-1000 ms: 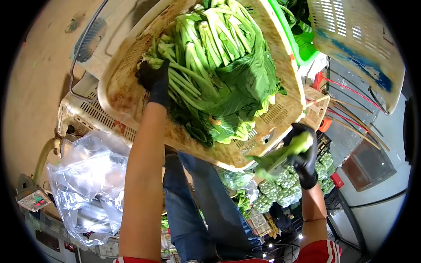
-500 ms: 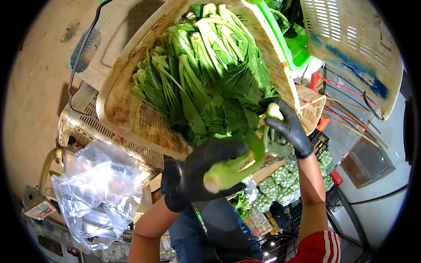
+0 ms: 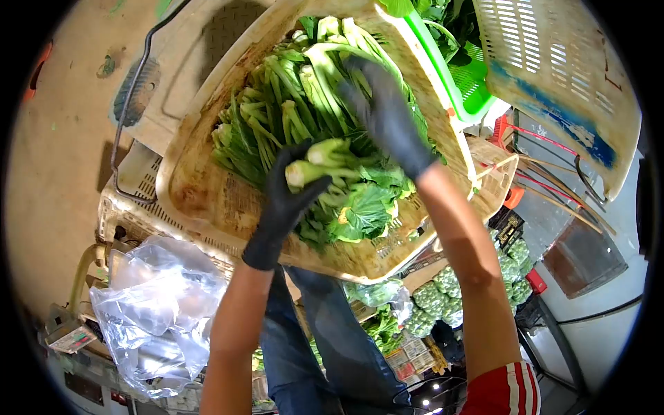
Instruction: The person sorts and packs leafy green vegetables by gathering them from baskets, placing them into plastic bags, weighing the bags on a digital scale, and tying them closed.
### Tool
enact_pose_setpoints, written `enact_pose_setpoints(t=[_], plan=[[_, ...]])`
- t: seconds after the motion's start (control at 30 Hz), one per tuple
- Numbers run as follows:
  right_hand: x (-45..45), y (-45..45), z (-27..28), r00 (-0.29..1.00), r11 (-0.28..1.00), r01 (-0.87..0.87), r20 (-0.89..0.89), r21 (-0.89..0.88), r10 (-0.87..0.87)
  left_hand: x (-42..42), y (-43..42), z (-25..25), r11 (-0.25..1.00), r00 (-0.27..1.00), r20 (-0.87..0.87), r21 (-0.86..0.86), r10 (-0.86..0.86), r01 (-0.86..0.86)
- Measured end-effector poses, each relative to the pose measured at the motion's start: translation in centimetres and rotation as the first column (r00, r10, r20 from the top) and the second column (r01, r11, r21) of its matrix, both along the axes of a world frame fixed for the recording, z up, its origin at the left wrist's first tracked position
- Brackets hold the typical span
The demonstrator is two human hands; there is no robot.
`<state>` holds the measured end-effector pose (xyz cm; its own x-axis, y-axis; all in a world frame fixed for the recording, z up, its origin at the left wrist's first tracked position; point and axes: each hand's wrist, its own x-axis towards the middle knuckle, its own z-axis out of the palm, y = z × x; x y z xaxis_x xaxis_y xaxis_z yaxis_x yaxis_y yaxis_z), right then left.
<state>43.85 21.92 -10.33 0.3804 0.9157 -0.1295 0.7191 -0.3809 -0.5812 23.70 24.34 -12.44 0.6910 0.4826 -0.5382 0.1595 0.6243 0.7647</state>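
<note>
In the head view, my left hand [image 3: 282,200], in a black glove, is closed around stalks of leafy greens [image 3: 321,166]. Two pale cut stem ends point left and broad green leaves hang to the right. My right hand [image 3: 387,114], gloved the same way, reaches over the pile of leafy greens [image 3: 290,76] with fingers stretched out and nothing visible in them. Whether its fingertips touch the stalks I cannot tell. The pile lies in a stained cream plastic crate [image 3: 200,187], cut stems mostly toward the far side.
A clear plastic bag [image 3: 162,311] lies at the lower left, near a scale-like device [image 3: 72,335]. A bright green basket [image 3: 474,86] with greens stands beyond the crate. Another cream crate [image 3: 553,62] is at upper right. Bagged green produce [image 3: 443,290] sits below right.
The left hand has moved up and over the crate with stalks in its grip. The right hand, which held a stalk, has swung up and left over the pile and is opened out.
</note>
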Motion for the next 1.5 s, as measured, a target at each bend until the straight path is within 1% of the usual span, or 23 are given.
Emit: enact_pose_setpoints(t=[0.07,0.13,0.23,0.33,0.37,0.47,0.5,0.53,0.6,0.63,0.73,0.83,0.93,1.0,1.07,1.13,1.17,1.2,1.23,1.27,1.3,1.43,1.5], plan=[[4.0,1.6,-5.3,0.984,1.000,0.022,0.175,0.006,-0.023,0.4,1.4,-1.7,1.000,1.000,-0.018,0.013,-0.004,0.005],[6.2,3.7,-7.8,0.982,0.951,0.085,0.186,-0.299,-0.029,0.9,2.6,-1.4,0.992,0.991,0.067,-0.043,0.117,-0.114],[6.3,6.3,-8.0,0.951,0.864,0.138,0.310,-0.485,0.022,-0.9,3.6,-1.7,0.991,0.999,0.024,-0.126,0.040,-0.036],[7.0,4.4,-11.8,0.872,0.952,-0.006,0.465,-0.307,0.155,-2.8,3.3,-1.0,0.983,1.000,-0.006,-0.179,0.029,-0.030],[5.6,6.5,-6.5,0.917,0.838,-0.020,0.324,-0.545,0.232,-3.5,3.1,-0.6,0.985,0.999,-0.003,-0.169,0.037,-0.037],[6.0,6.3,-4.3,0.828,0.885,-0.387,0.325,-0.259,0.457,-5.2,2.7,1.4,0.983,0.998,0.038,-0.178,0.044,-0.037],[7.9,6.1,-6.4,0.713,0.789,-0.524,0.341,-0.320,0.613,-6.0,2.5,2.0,0.994,0.999,0.048,-0.112,0.007,-0.001],[5.8,7.3,-2.3,0.928,0.872,-0.334,0.035,-0.358,0.370,-6.4,2.4,2.6,0.986,0.995,0.098,-0.168,0.026,-0.009],[7.8,5.9,-4.5,0.894,0.906,-0.423,-0.178,-0.028,0.412,-7.1,2.6,3.5,0.984,0.980,0.195,-0.164,-0.041,0.074],[8.5,5.9,-3.9,0.932,0.862,-0.361,-0.182,-0.355,0.315,-7.4,2.3,4.0,0.991,0.980,0.182,-0.095,-0.077,0.095],[9.0,3.9,-2.3,0.888,0.835,-0.426,0.017,-0.349,0.460,-7.5,2.2,4.9,0.982,0.941,0.288,0.107,-0.178,0.154],[9.9,2.4,0.9,0.774,0.640,-0.524,-0.001,-0.562,0.633,-7.5,1.5,5.2,0.968,0.933,0.282,0.175,-0.223,0.178],[9.9,2.3,4.3,0.697,0.513,-0.561,-0.037,-0.650,0.716,-6.4,0.7,5.2,0.986,0.958,0.238,0.070,-0.162,0.150],[9.0,2.1,6.1,0.668,0.394,-0.566,-0.123,-0.724,0.734,-4.6,0.1,4.6,0.969,0.952,0.262,0.230,-0.155,0.095],[7.8,1.9,7.6,0.737,0.155,-0.545,-0.384,-0.824,0.556,-1.9,0.2,4.4,0.895,0.951,0.217,0.432,-0.220,0.108],[5.8,1.4,9.7,0.746,0.122,-0.630,-0.554,-0.767,0.369,0.8,-0.2,3.8,0.908,0.926,0.251,0.381,-0.282,0.173],[5.6,0.2,10.5,0.645,0.231,-0.751,-0.613,-0.618,0.456,2.0,-0.5,3.0,0.882,0.909,0.257,0.429,-0.327,0.196],[5.4,-0.5,10.9,0.697,0.027,-0.691,-0.657,-0.722,0.287,3.2,-0.8,2.3,0.853,0.891,0.262,0.475,-0.370,0.215],[5.1,-1.7,11.8,0.711,0.158,-0.700,-0.656,-0.697,0.253,4.2,-1.6,1.5,0.841,0.841,0.347,0.499,-0.414,0.208],[4.9,-2.0,12.5,0.707,0.079,-0.691,-0.650,-0.718,0.278,4.9,-1.9,1.4,0.830,0.780,0.429,0.521,-0.456,0.199],[4.8,-2.1,13.3,0.741,0.120,-0.668,-0.643,-0.734,0.194,5.1,-2.2,1.4,0.843,0.723,0.468,0.440,-0.509,0.309],[4.3,0.0,15.1,0.791,0.211,-0.503,-0.545,-0.838,-0.279,5.1,-3.1,1.8,0.912,0.687,0.601,0.305,-0.409,0.275],[4.3,-0.8,15.0,0.788,0.127,-0.506,-0.517,-0.853,-0.334,4.8,-3.2,2.4,0.925,0.674,0.637,0.311,-0.373,0.218]])
